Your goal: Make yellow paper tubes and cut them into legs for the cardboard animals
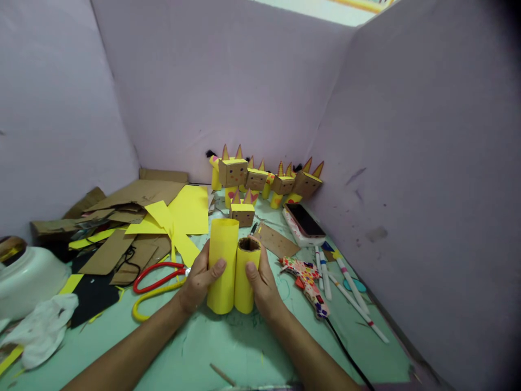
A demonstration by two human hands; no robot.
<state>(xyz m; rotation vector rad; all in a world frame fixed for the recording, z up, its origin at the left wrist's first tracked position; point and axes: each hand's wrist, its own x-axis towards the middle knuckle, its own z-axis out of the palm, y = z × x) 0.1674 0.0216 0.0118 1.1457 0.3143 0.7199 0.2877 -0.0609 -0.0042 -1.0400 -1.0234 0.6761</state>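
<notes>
My left hand (204, 278) is wrapped round a tall yellow paper tube (222, 266), its thumb lying across the front. In my right hand (264, 282) is a shorter yellow tube (245, 288), with brown corrugated cardboard showing inside its open top. Both tubes stand upright side by side, about touching, above the green table; their backs are hidden. Just behind them sits a small cardboard animal head (243, 215) with pointed ears or horns. Scissors (160, 285) with one red and one yellow handle lie beside my left wrist.
Several finished cardboard animals (256, 178) stand at the back wall. Cardboard scraps (138, 193) and yellow paper (189, 209) lie left, near a white container (30, 282). A patterned glue gun (305, 282), markers (354, 288) and a phone (305, 220) on a box lie right.
</notes>
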